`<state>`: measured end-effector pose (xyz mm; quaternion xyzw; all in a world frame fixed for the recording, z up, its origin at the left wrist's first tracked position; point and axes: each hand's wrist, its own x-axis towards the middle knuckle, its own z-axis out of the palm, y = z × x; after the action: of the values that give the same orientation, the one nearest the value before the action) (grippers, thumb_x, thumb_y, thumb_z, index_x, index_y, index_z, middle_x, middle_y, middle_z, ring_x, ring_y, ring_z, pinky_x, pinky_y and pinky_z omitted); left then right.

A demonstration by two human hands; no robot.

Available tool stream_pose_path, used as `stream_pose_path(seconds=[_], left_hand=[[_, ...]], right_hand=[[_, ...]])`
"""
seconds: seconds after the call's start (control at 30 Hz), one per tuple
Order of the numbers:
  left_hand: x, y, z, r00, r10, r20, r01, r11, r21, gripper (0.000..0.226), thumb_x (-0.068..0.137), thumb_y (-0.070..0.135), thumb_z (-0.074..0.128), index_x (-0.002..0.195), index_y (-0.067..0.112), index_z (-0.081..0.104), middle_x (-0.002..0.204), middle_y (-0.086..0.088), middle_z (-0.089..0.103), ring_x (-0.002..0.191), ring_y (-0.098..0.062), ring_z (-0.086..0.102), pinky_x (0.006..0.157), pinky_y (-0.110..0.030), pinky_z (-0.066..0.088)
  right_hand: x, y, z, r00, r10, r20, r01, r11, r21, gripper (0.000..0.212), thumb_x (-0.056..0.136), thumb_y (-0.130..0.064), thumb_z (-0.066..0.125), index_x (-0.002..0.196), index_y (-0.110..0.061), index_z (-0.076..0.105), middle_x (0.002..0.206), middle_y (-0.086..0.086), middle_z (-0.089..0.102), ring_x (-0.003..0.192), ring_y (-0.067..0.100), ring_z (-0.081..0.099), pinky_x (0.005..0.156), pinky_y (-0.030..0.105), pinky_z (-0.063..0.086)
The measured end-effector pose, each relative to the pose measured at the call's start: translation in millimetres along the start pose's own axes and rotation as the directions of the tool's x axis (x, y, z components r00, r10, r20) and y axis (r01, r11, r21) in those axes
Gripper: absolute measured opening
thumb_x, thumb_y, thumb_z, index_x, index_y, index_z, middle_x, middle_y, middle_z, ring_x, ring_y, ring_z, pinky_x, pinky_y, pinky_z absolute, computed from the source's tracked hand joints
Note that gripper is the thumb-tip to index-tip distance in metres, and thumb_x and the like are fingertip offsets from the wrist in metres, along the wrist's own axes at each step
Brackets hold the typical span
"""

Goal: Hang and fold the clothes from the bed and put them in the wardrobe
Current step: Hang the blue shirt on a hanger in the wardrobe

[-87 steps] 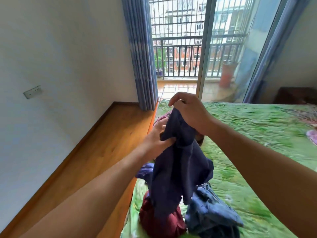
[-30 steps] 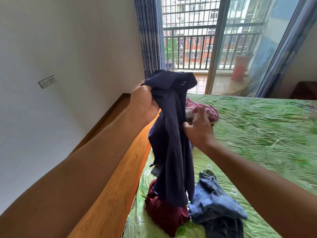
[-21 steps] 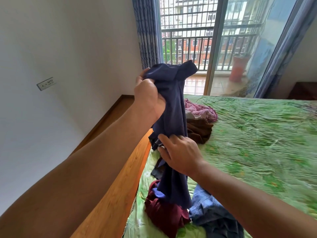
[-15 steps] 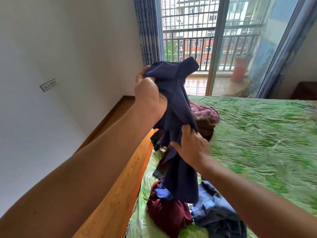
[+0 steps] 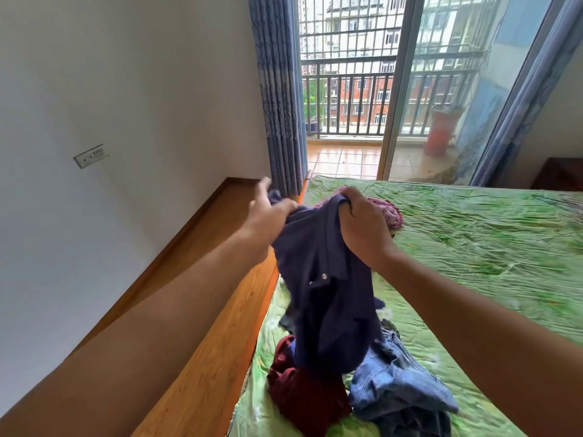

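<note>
Clutching navy shirt (image 5: pixel 328 279) (right hand (image 5: pixel 362 228) fisted)

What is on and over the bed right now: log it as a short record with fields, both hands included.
left hand: holds an edge of the navy shirt; blurred
right hand: grips the shirt's top
navy shirt: held up, hanging over the pile
pile below: maroon garment, jeans
farther back: pink garment
surface: bed with green cover
</note>
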<state>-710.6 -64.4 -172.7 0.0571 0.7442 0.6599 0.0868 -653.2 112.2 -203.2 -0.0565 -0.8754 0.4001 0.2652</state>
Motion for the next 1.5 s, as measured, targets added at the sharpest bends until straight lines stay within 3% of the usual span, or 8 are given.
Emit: stream_pose_path(seconds=[0.07, 0.23, 0.5, 0.67, 0.83, 1.1, 1.4, 1.5], left_hand=[[-10.0, -19.4, 6.0, 0.987, 0.059, 0.152, -0.094, 0.966, 0.24, 0.061, 0.073, 0.036, 0.069, 0.132, 0.031, 0.055, 0.12, -0.003, 0.06, 0.106, -0.019, 0.063, 0.077, -0.03, 0.057], [-26.1, -42.6, 23.2, 0.911, -0.023, 0.412, -0.069, 0.976, 0.207, 0.032, 0.083, 0.037, 0.078, 0.111, 0.033, 0.063, 0.096, 0.013, 0.074, 0.087, -0.003, 0.072, 0.068, -0.017, 0.057], [-29.0, -42.6, 26.4, 0.975, 0.069, 0.213, -0.116, 0.97, 0.213, 0.014, 0.094, 0.019, 0.054, 0.1, 0.015, 0.065, 0.097, -0.012, 0.071, 0.091, -0.03, 0.069, 0.082, -0.048, 0.061], [-17.3, -31.8, 11.5, 0.999, 0.036, 0.031, -0.039, 0.993, 0.112, 0.021, 0.099, 0.017, 0.043, 0.089, 0.019, 0.061, 0.077, -0.004, 0.061, 0.068, -0.019, 0.056, 0.048, -0.031, 0.046], [-8.1, -21.7, -15.8, 0.99, 0.138, 0.017, -0.137, 0.961, 0.242, 0.018, 0.092, 0.018, 0.048, 0.088, 0.022, 0.064, 0.08, 0.001, 0.065, 0.067, -0.011, 0.059, 0.047, -0.024, 0.045], [-13.5, -34.7, -70.7, 0.919, 0.341, 0.2, -0.371, 0.568, 0.735, 0.021, 0.099, 0.021, 0.048, 0.096, 0.041, 0.044, 0.062, 0.007, 0.054, 0.054, -0.008, 0.053, 0.052, -0.023, 0.041], [-41.8, -28.6, -107.4, 0.946, 0.318, 0.065, -0.249, 0.584, 0.773, 0.031, 0.098, 0.007, 0.037, 0.095, 0.036, 0.046, 0.078, -0.012, 0.055, 0.067, -0.024, 0.054, 0.062, -0.037, 0.046], [-52.9, -19.6, -104.5, 0.948, 0.308, 0.086, -0.258, 0.578, 0.774, 0.037, 0.092, 0.0, 0.037, 0.08, 0.032, 0.053, 0.075, -0.013, 0.054, 0.064, -0.023, 0.049, 0.065, -0.042, 0.045]], right_hand=[[6.8, -4.0, -3.2, 0.998, -0.025, 0.065, 0.029, 0.997, -0.066, 0.013, 0.099, -0.026, 0.043, 0.096, -0.023, 0.055, 0.085, 0.005, 0.065, 0.079, 0.028, 0.058, 0.071, 0.038, 0.041], [17.6, -8.2, -5.0, 0.978, -0.006, 0.208, 0.031, 0.992, -0.118, 0.007, 0.096, -0.03, 0.056, 0.091, -0.028, 0.059, 0.09, -0.001, 0.063, 0.085, 0.024, 0.058, 0.069, 0.033, 0.037], [17.3, -6.0, -16.6, 0.957, 0.023, 0.291, 0.009, 0.994, -0.106, 0.019, 0.092, -0.031, 0.067, 0.085, -0.014, 0.064, 0.09, 0.0, 0.062, 0.086, 0.022, 0.057, 0.073, 0.035, 0.043], [13.5, 9.9, -27.0, 0.895, 0.128, 0.428, -0.09, 0.99, -0.108, 0.014, 0.09, -0.031, 0.07, 0.079, -0.027, 0.063, 0.087, -0.002, 0.064, 0.077, 0.014, 0.059, 0.064, 0.026, 0.043], [1.9, 39.7, -31.7, 0.708, 0.283, 0.647, -0.265, 0.956, -0.129, 0.013, 0.093, -0.032, 0.07, 0.083, -0.025, 0.072, 0.073, -0.01, 0.074, 0.068, 0.009, 0.07, 0.055, 0.021, 0.051], [-0.3, 55.6, -24.6, 0.707, 0.351, 0.614, -0.487, 0.871, 0.064, 0.017, 0.094, -0.011, 0.066, 0.099, -0.026, 0.063, 0.087, -0.001, 0.063, 0.066, 0.011, 0.061, 0.06, 0.026, 0.048], [-13.7, 43.6, 3.3, 0.848, 0.153, 0.508, -0.255, 0.957, 0.137, 0.042, 0.076, 0.015, 0.036, 0.079, -0.025, 0.052, 0.081, 0.022, 0.065, 0.039, 0.016, 0.048, 0.04, 0.026, 0.037], [-37.9, 23.3, 22.3, 0.86, -0.056, 0.507, 0.022, 0.997, 0.073, 0.027, 0.084, -0.005, 0.052, 0.087, -0.031, 0.049, 0.086, 0.008, 0.064, 0.061, 0.023, 0.058, 0.06, 0.041, 0.052]])
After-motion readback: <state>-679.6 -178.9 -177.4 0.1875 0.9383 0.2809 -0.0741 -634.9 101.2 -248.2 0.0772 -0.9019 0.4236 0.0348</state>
